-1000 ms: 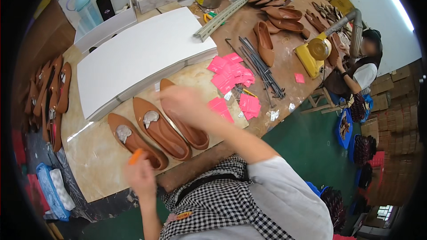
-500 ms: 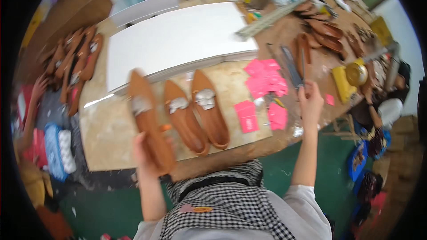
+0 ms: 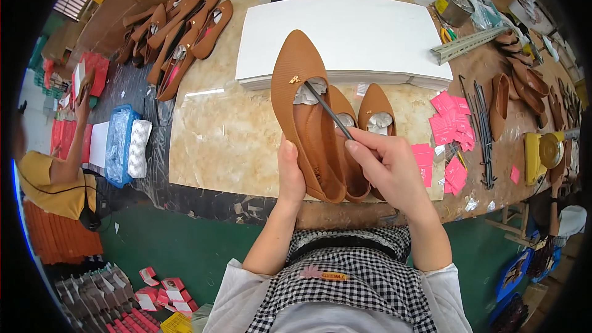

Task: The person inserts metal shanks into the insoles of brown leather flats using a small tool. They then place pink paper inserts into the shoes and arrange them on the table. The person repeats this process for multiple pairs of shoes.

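A brown pointed flat shoe (image 3: 285, 65) with a small gold ornament is held up over the table's near side. My left hand (image 3: 291, 169) grips it along its left side near the heel. In my right hand (image 3: 394, 169) is a thin dark rod (image 3: 328, 107), slanting into the shoe. The rod's far end meets the crumpled white stuffing (image 3: 313, 90) in the toe. Two more stuffed brown shoes stand behind and to the right: the nearer shoe (image 3: 343, 103) is partly hidden by the held one, the other shoe (image 3: 374, 102) partly by my right hand.
A white stack of sheets (image 3: 345, 31) lies beyond the shoes. Pink cards (image 3: 451, 120) and dark rods (image 3: 483, 129) are to the right, near a metal bar (image 3: 472, 45). Brown shoes (image 3: 179, 43) are piled far left. A co-worker (image 3: 58, 176) is at the left.
The held shoe has come up and in front of the other two. My right hand has moved left from beside the rods to the shoe, and a rod now reaches inside it. The view has shifted left.
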Demonstrator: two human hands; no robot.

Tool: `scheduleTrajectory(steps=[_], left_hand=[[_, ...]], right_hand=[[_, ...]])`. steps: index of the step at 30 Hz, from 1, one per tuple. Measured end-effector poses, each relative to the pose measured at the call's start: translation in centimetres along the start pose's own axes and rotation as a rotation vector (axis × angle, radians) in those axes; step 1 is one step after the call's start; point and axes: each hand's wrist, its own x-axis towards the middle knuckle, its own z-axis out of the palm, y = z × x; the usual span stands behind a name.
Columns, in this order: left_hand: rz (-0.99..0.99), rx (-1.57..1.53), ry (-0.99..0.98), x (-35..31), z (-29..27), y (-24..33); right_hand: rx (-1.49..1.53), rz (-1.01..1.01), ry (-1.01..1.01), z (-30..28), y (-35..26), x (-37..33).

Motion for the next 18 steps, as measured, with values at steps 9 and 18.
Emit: scheduleTrajectory(steps=[9,18], left_hand=[[0.037,0.135,0.135,-2.0,1.1,-1.4],[-0.415,0.066,0.239,-1.1,-7.0,-2.6]], right_hand=[[-0.388,-0.488,0.417,4.9,0.5,2.3],[-0.203,-0.050,0.310,-5.2,6.6,-1.9]])
